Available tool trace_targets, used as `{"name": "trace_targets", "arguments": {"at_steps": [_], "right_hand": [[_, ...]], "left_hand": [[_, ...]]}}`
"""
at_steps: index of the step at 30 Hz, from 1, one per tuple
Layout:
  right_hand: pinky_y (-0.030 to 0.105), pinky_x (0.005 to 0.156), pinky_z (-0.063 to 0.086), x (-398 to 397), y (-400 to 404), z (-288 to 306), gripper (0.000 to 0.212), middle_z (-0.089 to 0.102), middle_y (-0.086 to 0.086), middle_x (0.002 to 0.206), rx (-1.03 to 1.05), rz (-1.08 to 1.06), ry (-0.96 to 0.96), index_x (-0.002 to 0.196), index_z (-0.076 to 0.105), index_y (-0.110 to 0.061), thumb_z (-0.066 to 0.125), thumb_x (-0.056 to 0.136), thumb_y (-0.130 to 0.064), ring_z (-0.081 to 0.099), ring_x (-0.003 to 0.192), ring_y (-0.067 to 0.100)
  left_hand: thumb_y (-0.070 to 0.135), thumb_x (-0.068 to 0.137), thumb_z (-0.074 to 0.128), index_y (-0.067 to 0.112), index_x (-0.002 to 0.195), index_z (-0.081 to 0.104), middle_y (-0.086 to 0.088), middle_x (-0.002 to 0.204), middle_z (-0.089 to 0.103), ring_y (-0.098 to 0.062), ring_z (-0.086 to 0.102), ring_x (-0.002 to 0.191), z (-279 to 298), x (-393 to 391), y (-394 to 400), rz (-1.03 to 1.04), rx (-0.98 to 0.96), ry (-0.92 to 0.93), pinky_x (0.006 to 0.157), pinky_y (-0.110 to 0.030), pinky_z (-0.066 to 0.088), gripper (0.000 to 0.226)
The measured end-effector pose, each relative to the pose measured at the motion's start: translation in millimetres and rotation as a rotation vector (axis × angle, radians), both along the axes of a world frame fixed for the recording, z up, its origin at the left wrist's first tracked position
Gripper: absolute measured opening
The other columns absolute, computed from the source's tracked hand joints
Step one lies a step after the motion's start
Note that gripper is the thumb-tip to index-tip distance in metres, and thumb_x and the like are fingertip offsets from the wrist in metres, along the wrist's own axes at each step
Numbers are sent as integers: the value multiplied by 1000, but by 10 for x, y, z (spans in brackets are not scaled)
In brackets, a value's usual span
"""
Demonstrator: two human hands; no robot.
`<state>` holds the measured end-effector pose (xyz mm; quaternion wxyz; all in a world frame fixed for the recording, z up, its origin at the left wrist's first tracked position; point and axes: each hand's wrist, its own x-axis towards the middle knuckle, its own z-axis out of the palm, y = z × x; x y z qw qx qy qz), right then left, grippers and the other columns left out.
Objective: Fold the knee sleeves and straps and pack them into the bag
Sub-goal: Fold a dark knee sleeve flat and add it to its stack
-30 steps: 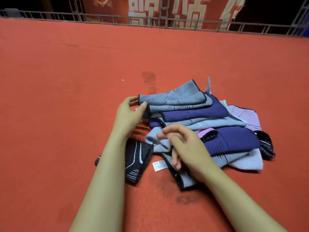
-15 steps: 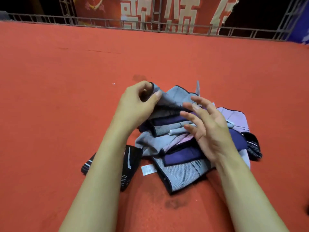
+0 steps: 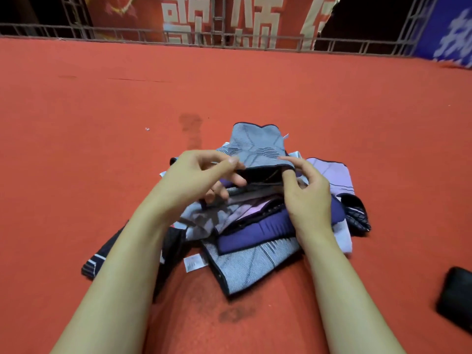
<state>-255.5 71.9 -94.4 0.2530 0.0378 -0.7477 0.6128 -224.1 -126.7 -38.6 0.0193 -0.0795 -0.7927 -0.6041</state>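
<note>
— On the red carpet [image 3: 76, 175], what sits in front of the person?
— One heap of knee sleeves [image 3: 255, 226]: grey, purple, lilac and dark ones lying over each other, with a white label [image 3: 195, 262] poking out at the near edge.
— And the hands?
— Both are on the top grey sleeve [image 3: 255, 146], raised above the heap. Left hand [image 3: 201, 175] pinches its near hem between thumb and forefinger; right hand [image 3: 306, 192] grips the same hem at the other end, thumb hooked into the opening, so the mouth of the sleeve gapes dark between them.
— Anything off to the sides?
— Under the left forearm a black sleeve with pale stripes [image 3: 102, 259] lies flat, touching the heap. Near the right edge sits a black object [image 3: 457, 300], well apart from the pile; I cannot tell what it is. Behind, a metal railing [image 3: 229, 42] runs along the far edge of the carpet, with a red banner [image 3: 204, 16] beyond it
</note>
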Motion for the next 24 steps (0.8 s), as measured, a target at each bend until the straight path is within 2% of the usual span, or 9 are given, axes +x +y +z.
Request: {"name": "trace_targets", "arguments": {"at_steps": [1, 3, 5, 8, 11, 13, 15, 20, 24], "right_hand": [[30, 79, 54, -10, -1, -10, 27, 70, 0, 117, -7, -4, -6, 107, 77, -33, 59, 91, -22, 66, 74, 2], [36, 87, 58, -16, -22, -12, 22, 67, 0, 119, 8, -16, -11, 105, 77, -33, 62, 89, -26, 71, 81, 9], [42, 92, 58, -6, -42, -19, 21, 74, -5, 106, 28, 0, -32, 101, 77, -28, 62, 87, -34, 72, 90, 11], [46, 94, 57, -8, 2, -52, 29, 79, -9, 95, 31, 62, -76, 103, 77, -22, 61, 86, -39, 73, 94, 10], [49, 99, 55, -21, 70, -86, 31, 79, -7, 103, 48, 172, -114, 109, 74, -21, 61, 87, -39, 73, 103, 12], [47, 102, 53, -16, 80, -75, 26, 78, -7, 106, 147, 241, -124, 111, 71, -20, 59, 92, -31, 71, 105, 11], [44, 102, 52, -9, 86, -69, 15, 77, -7, 106, 179, 306, -109, 110, 70, -20, 58, 100, -20, 70, 106, 10], [42, 104, 49, 29, 105, -39, 17, 77, 3, 111, -22, 432, -130, 113, 68, -17, 52, 107, -12, 68, 104, 13], [41, 104, 47, 20, 115, -33, 20, 72, 11, 113, -169, 608, -180, 118, 66, -11, 49, 106, -12, 65, 107, 22]], "left_hand": [[31, 98, 70, 16, 107, 71, 0, 92, 75, -10, 56, 53, -39, -27, 9, 71, -17, 44, 48, -21, 43, 18], [28, 85, 85, 19, 110, 64, -2, 93, 63, -11, 58, 59, -128, -68, 87, 108, -22, 65, 51, -24, 52, 34], [32, 78, 92, 27, 115, 60, 1, 102, 59, -8, 60, 66, -232, -104, 158, 71, -60, 77, 61, -29, 60, 49], [19, 89, 80, 28, 110, 65, 0, 101, 64, -6, 61, 63, -431, -190, 214, 138, -93, 174, 64, -34, 59, 27], [8, 99, 67, 20, 96, 69, -1, 88, 73, -9, 70, 69, -532, -193, 254, 249, 149, 128, 74, -39, 63, 12], [5, 98, 65, 9, 101, 67, -11, 96, 74, -17, 75, 81, -518, -197, 228, 99, 465, -31, 81, -37, 65, 5], [9, 90, 64, 3, 111, 64, -17, 102, 74, -24, 75, 86, -488, -185, 173, -71, 724, -184, 81, -35, 64, 21], [17, 88, 57, 8, 83, 79, -11, 90, 71, -22, 70, 78, -477, -110, 183, -188, 978, -319, 84, -40, 64, 24], [22, 88, 58, 7, 97, 77, -14, 106, 75, -28, 72, 99, -454, -84, 211, -233, 967, -369, 90, -44, 62, 25]]}}
